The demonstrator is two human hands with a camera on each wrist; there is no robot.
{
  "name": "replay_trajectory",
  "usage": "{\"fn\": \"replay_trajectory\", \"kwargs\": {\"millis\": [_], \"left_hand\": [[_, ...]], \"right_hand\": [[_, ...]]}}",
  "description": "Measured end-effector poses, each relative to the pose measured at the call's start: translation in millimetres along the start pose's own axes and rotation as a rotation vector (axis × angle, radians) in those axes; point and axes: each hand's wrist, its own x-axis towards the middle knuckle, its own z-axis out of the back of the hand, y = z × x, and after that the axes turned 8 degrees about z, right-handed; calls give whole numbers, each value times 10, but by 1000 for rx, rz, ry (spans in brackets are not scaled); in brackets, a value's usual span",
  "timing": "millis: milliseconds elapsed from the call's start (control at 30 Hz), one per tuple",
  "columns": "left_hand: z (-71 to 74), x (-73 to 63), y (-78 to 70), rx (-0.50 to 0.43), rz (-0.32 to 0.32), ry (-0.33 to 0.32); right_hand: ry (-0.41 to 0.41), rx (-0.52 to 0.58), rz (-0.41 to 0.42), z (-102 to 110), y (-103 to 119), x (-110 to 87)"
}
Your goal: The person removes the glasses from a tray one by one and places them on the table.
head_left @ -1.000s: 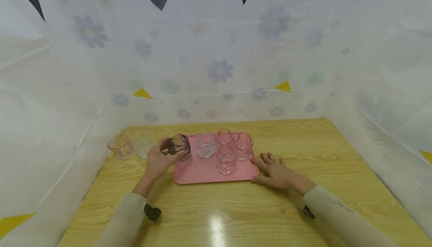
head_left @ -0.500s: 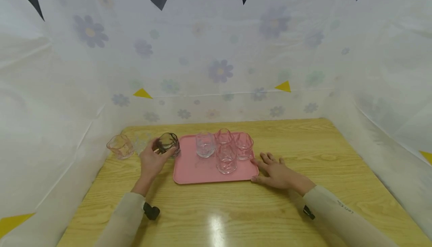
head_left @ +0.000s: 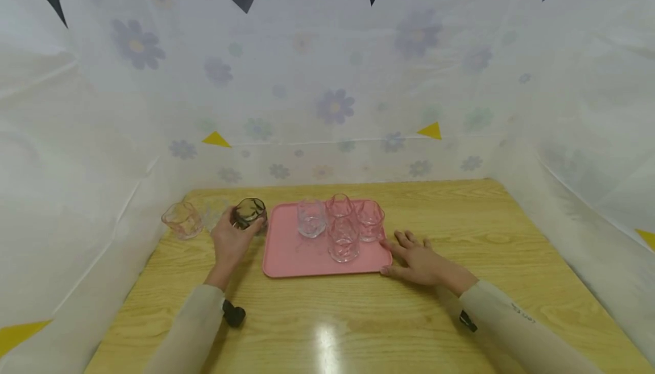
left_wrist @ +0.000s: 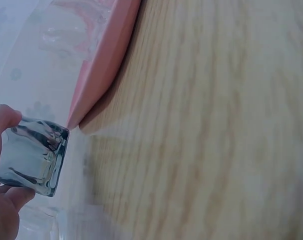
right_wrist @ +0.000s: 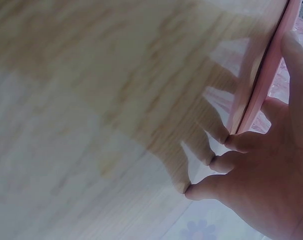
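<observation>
My left hand (head_left: 230, 243) grips a dark smoky drinking glass (head_left: 250, 212) just left of the pink tray (head_left: 294, 260). In the left wrist view the same glass (left_wrist: 35, 156) sits between thumb and fingers, close to the tray's corner. With fingers spread, my right hand (head_left: 422, 261) rests at the tray's right edge; the right wrist view shows its thumb and index finger at the rim and the other fingertips on the table. On the tray stand a clear glass (head_left: 311, 220) and several pinkish-looking glasses (head_left: 343, 243), grouped toward the right.
Left of my left hand, a pale amber glass (head_left: 183, 220) stands near the table's left edge. Beside it is a clear glass (head_left: 214, 215), partly hidden by the hand. The wooden table (head_left: 358, 323) is enclosed by white flowered sheeting (head_left: 286, 78) at the back and sides.
My left hand has carried the dark glass leftward, from over the tray's left part to beyond its left edge. The right hand and the other glasses stay in place.
</observation>
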Motion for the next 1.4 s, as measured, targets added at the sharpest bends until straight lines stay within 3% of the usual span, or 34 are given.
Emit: {"fn": "replay_trajectory", "kwargs": {"millis": [133,500,1000,1400], "left_hand": [[-23,38,21,35,1,-22],[-73,63,57,21,-4,-52],[-65,50,61,158,56,-49],[-31,10,10,225,-7,-76]], "right_hand": [[1,2,0,12,3,7],[-3,8,0,18,19,-1],[-1,0,0,12,25,-4],[7,3,-9,13,20,4]]}}
